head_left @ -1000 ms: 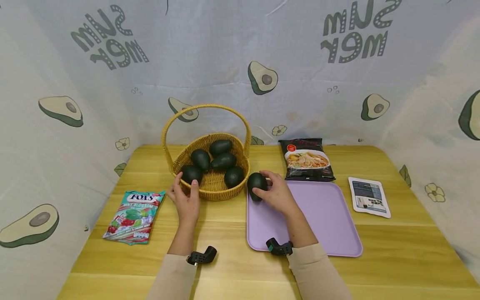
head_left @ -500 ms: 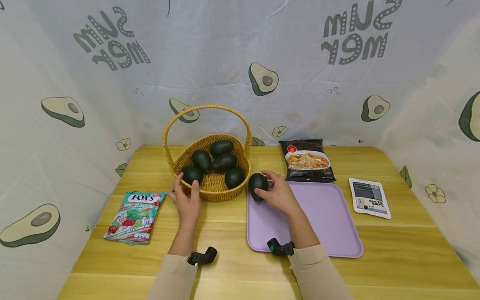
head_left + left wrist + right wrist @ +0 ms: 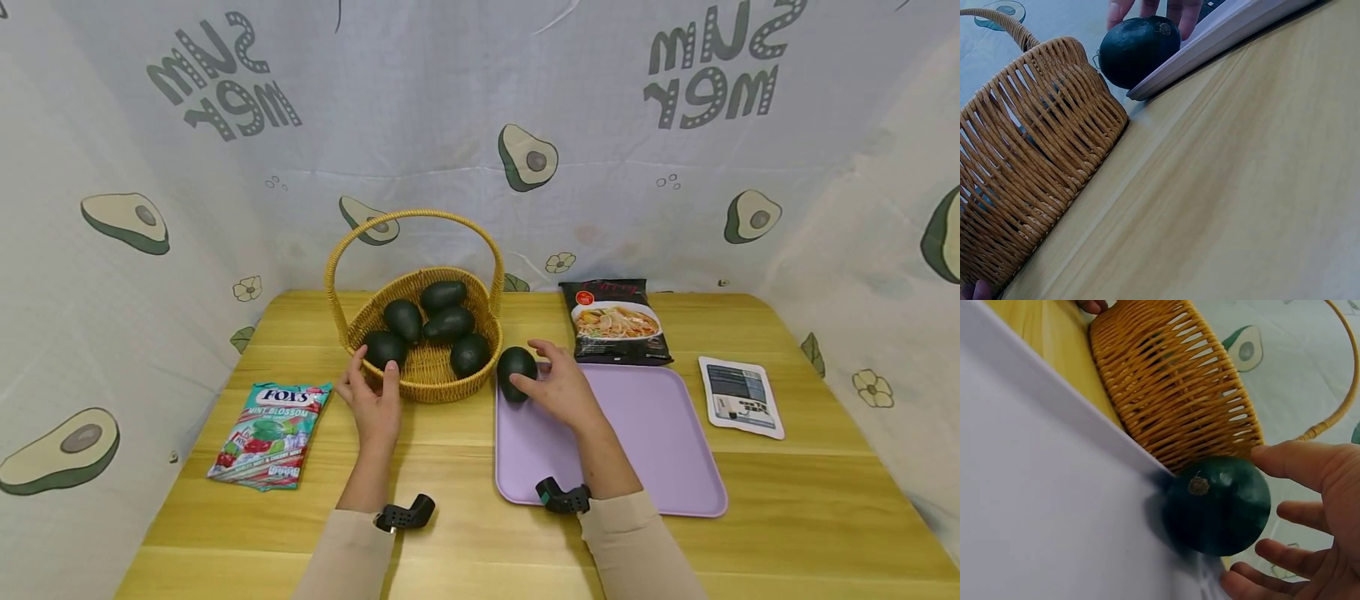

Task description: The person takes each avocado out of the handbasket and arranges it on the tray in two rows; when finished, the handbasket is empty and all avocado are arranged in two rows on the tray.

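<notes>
I see R hand (image 3: 558, 387) w/ fingers (image 3: 1291, 464) spread loosely round avocado (image 3: 516, 372) on tray's (image 3: 645, 433) far-left corner. L hand (image 3: 371, 400) fingers straight, touching basket (image 3: 420, 379) near side.

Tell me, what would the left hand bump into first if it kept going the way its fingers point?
Probably the wicker basket: the left hand already rests at its near wall, fingers pointing into it.
</notes>
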{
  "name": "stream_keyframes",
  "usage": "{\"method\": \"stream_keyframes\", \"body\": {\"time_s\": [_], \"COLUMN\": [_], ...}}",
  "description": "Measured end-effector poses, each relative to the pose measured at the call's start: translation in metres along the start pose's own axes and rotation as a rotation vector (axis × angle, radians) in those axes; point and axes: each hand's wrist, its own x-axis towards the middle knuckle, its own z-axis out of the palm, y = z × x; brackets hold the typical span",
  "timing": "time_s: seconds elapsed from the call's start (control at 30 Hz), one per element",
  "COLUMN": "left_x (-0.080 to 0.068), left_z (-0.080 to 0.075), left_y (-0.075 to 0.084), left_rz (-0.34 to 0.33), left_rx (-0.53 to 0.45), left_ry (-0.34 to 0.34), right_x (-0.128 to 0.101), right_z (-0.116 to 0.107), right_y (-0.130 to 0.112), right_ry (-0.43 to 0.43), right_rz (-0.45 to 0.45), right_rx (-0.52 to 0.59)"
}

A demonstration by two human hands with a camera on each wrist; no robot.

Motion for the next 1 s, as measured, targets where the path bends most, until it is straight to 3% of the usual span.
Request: {"method": "stream_keyframes", "body": {"time_s": [0.2,0.3,0.53,0.7,1.0], "left_x": [0.000,-0.001,0.001,0.002,0.001], "left_z": [-0.001,-0.003,-0.002,0.000,0.001], "left_y": [0.001,0.000,-0.003,-0.005,-0.007], "left_rz": [0.003,0.008,0.032,0.035,0.051], "left_rx": [-0.007,-0.011,-0.025,-0.024,-0.011], "left_ry": [0.009,0.019,0.016,0.007,0.012], "right_x": [-0.007,-0.011,-0.010,0.015,0.067], "right_z": [-0.005,-0.003,0.015,0.029,0.044], "right_y": [-0.015,-0.029,-0.067,-0.085,-0.089], "right_ry": [0.076,0.108,0.061,0.008,-0.120], "right_rz": [-0.087,-0.177,-0.361,-0.391,-0.341], "right_rx": [-0.008,-0.008,-0.010,-0.091,-0.255]}}
